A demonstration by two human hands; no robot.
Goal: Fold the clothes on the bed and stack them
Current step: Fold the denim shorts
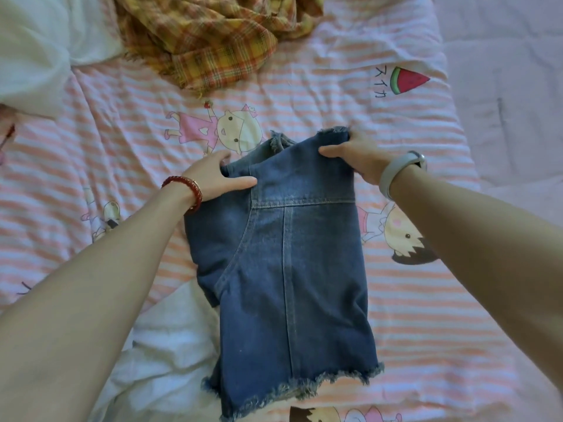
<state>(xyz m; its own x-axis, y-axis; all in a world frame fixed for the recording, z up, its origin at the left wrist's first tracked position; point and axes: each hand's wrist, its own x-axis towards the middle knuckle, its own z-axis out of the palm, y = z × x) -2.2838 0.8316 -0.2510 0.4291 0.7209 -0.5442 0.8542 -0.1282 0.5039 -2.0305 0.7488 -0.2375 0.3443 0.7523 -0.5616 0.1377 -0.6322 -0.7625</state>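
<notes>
Shorts [289, 269] run lengthwise from the near frayed hem to the far edge, where left hand [217, 178] and right hand [359, 156] each pinch a corner.

A pink-and-white striped bedsheet [335, 95] printed with cartoon children covers the bed. A watermelon-slice print [406, 80] sits at the far right. A plain pale quilt [511, 71] lies along the right edge.
</notes>
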